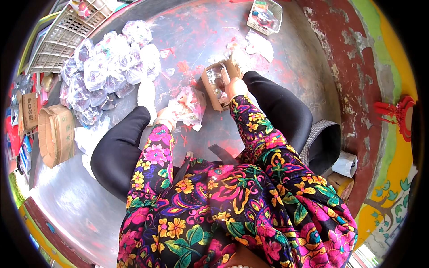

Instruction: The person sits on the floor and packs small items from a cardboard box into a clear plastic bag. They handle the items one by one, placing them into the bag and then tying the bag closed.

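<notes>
Nearest to you, your 2 flowered sleeves run forward over your black-clad knees as you sit low over a worn grey floor [80, 201] streaked with red. Your left hand [166, 117] closes round the neck of a clear plastic bag [190, 106] with something pale and reddish inside; the fingers look curled together on the plastic, probably bunching it so the contents stay put, though the glare keeps you from seeing each finger. Your right hand [235, 85] is at the edge of a small open cardboard box [217, 82] just beyond your right knee, touching its rim or reaching in; whether those fingers are spread or pinching something you cannot tell, since the wrist covers them. The box sits within easy reach of both hands, and its contents are only a shiny blur. Farther left, a heap of filled clear bags [107, 67] lies together, likely gathered there out of the way. Beside it stand a larger open carton [56, 134] and a white crate [67, 35], cut off by the rim. Farthest off, a little white basket [264, 17] holds small colourful items too tiny to name.
</notes>
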`<control>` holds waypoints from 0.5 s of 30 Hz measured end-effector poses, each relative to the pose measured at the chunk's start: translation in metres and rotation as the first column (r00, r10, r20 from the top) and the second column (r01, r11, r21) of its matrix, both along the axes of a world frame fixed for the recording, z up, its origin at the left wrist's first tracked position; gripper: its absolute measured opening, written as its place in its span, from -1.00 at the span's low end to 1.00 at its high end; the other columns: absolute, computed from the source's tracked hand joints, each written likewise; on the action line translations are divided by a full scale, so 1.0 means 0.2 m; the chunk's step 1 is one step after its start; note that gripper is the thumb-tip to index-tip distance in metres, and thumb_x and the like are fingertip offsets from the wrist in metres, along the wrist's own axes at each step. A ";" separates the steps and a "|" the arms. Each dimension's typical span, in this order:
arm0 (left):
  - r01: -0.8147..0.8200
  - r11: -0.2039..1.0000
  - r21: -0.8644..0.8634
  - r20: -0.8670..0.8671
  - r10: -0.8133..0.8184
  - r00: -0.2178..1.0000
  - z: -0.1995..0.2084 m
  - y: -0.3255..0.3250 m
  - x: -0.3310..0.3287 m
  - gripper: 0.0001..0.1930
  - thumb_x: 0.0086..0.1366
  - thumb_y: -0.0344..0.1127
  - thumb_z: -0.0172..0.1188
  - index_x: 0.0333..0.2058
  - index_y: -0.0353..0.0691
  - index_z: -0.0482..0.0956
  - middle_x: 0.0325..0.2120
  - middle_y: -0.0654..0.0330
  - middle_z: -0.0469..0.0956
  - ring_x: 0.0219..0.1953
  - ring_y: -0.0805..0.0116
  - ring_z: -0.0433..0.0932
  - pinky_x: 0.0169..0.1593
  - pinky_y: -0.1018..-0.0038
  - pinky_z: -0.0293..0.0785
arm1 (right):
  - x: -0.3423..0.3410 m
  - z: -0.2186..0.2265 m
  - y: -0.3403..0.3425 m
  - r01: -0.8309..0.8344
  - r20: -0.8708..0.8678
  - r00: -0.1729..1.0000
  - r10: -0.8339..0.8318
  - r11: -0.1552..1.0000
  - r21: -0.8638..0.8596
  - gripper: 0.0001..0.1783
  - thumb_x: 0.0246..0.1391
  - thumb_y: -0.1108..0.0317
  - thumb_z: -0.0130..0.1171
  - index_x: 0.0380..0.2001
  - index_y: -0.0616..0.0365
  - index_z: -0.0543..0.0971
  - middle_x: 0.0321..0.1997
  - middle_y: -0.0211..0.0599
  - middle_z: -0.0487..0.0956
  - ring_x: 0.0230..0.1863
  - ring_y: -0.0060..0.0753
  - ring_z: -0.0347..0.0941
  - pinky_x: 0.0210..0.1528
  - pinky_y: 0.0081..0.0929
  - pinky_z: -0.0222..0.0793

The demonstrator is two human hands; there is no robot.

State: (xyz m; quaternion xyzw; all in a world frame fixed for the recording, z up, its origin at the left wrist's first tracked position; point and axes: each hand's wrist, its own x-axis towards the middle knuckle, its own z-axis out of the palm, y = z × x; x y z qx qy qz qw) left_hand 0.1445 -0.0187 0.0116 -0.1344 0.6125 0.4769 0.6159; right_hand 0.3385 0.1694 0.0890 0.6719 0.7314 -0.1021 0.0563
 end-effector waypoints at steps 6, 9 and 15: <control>-0.052 0.999 -0.003 -0.018 0.052 0.998 0.07 0.02 0.01 -0.93 0.02 -0.43 0.03 -0.49 -0.29 0.42 -0.69 0.20 0.40 -0.66 0.40 0.38 -0.57 0.55 0.24 | 0.07 0.13 0.19 -0.078 -0.655 0.752 -0.078 0.975 -0.206 -0.89 -0.21 0.43 0.06 -0.56 0.22 0.53 -0.68 -0.26 0.49 -0.71 -0.45 0.45 -0.68 -0.63 0.28; -0.084 0.995 0.048 -0.010 0.084 0.996 -0.08 -0.01 -0.02 -0.93 0.03 -0.43 0.03 -0.49 -0.30 0.42 -0.69 0.20 0.40 -0.65 0.40 0.38 -0.55 0.54 0.27 | 0.03 0.30 0.13 -0.078 -0.824 0.351 -0.444 0.863 -0.498 -0.96 -0.12 0.44 0.09 -0.54 0.16 0.49 -0.60 -0.42 0.47 -0.61 -0.51 0.46 -0.62 -0.70 0.28; -0.116 0.993 0.005 0.042 0.116 0.992 -0.07 -0.02 -0.04 -0.91 0.06 -0.40 0.05 -0.45 -0.28 0.43 -0.66 0.22 0.43 -0.60 0.39 0.41 -0.47 0.50 0.35 | -0.07 0.36 -0.02 -0.309 -0.848 0.217 -0.484 0.790 -0.530 -0.97 -0.10 0.46 0.08 -0.50 0.16 0.48 -0.49 -0.42 0.50 -0.42 -0.55 0.47 -0.40 -0.70 0.32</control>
